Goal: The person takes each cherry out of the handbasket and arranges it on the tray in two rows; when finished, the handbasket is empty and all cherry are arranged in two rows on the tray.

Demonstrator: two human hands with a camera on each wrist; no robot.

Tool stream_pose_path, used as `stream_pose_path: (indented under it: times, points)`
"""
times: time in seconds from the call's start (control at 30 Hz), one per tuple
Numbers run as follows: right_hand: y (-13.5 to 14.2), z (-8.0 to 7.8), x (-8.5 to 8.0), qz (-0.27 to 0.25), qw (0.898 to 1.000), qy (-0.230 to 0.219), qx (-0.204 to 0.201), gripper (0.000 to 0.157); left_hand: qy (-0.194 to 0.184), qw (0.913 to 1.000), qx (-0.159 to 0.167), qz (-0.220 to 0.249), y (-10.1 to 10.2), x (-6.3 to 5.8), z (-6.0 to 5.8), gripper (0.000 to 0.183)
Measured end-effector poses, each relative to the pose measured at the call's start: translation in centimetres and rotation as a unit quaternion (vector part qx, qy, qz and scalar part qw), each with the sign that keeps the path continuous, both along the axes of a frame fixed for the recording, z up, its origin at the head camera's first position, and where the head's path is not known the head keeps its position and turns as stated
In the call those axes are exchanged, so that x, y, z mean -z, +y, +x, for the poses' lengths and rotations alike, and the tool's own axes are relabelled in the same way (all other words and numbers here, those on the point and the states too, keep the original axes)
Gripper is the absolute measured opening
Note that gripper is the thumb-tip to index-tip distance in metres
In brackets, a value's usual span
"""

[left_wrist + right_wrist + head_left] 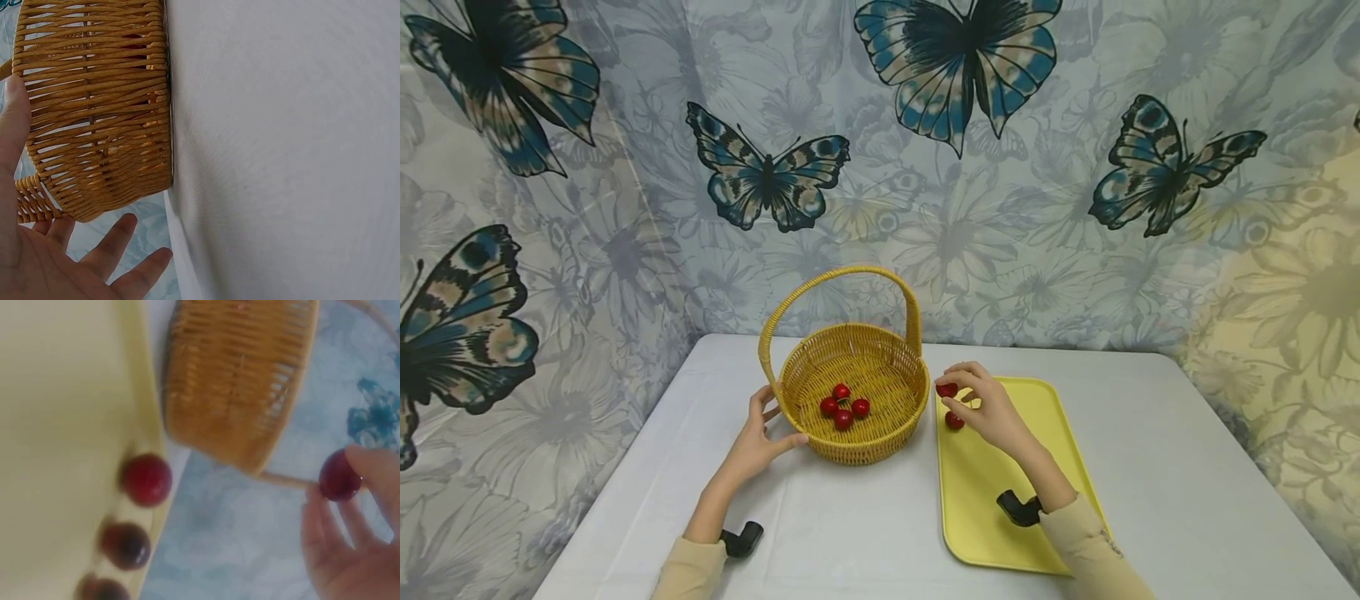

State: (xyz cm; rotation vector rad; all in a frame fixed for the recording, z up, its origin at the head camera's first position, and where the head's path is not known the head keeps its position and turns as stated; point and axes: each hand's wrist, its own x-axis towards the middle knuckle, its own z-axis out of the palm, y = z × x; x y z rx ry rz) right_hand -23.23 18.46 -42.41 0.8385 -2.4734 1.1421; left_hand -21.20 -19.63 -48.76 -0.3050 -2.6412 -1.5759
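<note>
Well apart from the splayed left hand (756,443) against the basket (861,453), a cherry (947,389) in the pinching right hand (990,408).

Even light overhead, haze at the right wrist

My head view comes through bright and evenly lit, the butterfly prints on the backdrop (767,179) reading clearly. A warm yellow glow washes its right side, against cooler grey-blue elsewhere; I can't see the lamp. Shadows on the white table (1150,467) are faint and soft around the basket (861,454). On the left wrist I get crisp weave, pale light through its gaps, and soft shading along a cloth fold. My right wrist picture is milky and low in contrast: the tray (56,425) blurs, while small highlights glint on the softened red fruits (147,480).
</note>
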Motion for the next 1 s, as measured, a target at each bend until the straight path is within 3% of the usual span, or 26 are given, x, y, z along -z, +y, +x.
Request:
stream_pose_path:
  times: [0.3, 0.57, 1.0]
  points:
    - [3.1, 0.6, 0.4, 0.04, 0.999, 0.0, 0.004, 0.031, -0.002, 1.0, 0.001, -0.003, 0.0, -0.1, 0.1, 0.103]
    - [6.0, 0.8, 1.7, 0.057, 0.998, 0.001, 0.008, 0.037, -0.007, 1.0, 0.001, 0.004, 0.0, 0.1, -0.1, 0.102]
    - [9.9, 0.7, 3.6, 0.118, 0.992, 0.001, 0.049, 0.04, -0.001, 1.0, 0.003, 0.006, 0.0, 0.1, 0.0, 0.103]
